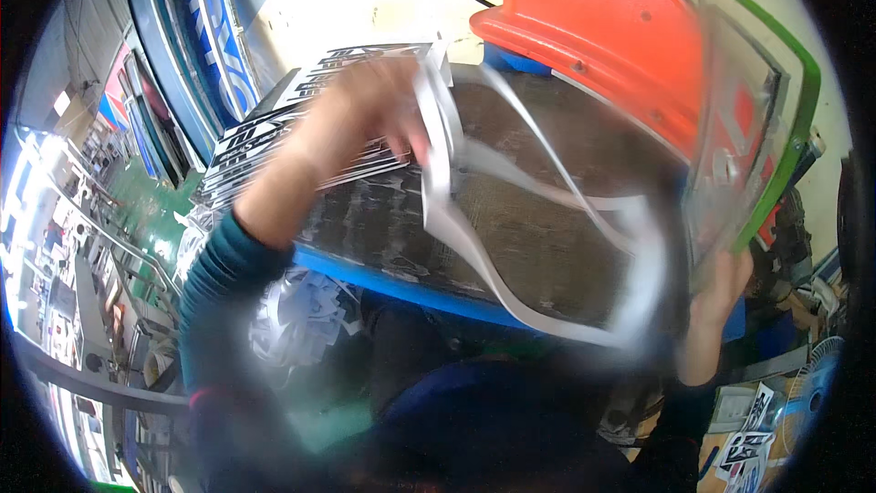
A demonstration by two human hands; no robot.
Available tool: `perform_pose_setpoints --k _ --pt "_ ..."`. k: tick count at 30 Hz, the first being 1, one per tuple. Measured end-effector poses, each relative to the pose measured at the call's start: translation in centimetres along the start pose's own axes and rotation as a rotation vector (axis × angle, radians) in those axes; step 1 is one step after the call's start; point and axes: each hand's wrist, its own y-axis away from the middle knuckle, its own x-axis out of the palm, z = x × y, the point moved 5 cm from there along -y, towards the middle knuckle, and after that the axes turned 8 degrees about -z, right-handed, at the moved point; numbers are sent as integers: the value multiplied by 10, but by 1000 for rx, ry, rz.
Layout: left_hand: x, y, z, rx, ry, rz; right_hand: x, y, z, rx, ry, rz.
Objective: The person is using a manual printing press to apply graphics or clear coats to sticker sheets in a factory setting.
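Observation:
My left hand [391,102], smeared by motion, is raised over the dark work surface [383,228] with its fingers closed on a white strip offcut [474,256]. The offcut hangs in long, thin loops across the board and reaches toward the right; its right end is blurred. On the right, my right hand [721,281] is at the lower edge of a clear guard panel [735,119] with a green edge [803,110]. Its fingers are curled and partly hidden there, so what they grip does not show. Beneath my left arm lie stacked printed sheets [265,160] in black and white.
A red machine arm [602,27] spans the back right above the board. The board has a blue front edge [411,285]. Below it is a heap of white scraps [301,315]. A blue fan [812,393] and printed pieces [746,452] stand at lower right.

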Motion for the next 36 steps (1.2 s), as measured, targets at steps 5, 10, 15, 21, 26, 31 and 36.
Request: perform_pose_setpoints --k 5,10,15,21,26,31,36 --pt "-199 -33 -142 504 348 -96 7 4 -1 -13 45 13" --pt "-378 33 -165 646 254 -1201 5 6 -8 -29 17 107" --pt "-386 99 -124 464 85 -1615 -7 8 -25 14 -38 86" --pt "-231 78 -97 401 -343 -1486 -19 4 -38 20 -26 180" --pt "119 86 -26 282 593 313 -23 7 -42 109 -21 -2" --pt "244 145 -57 16 1178 1129 -12 4 -36 100 -36 30" --pt "252 149 -68 110 1172 1146 -19 0 -34 72 -33 82"
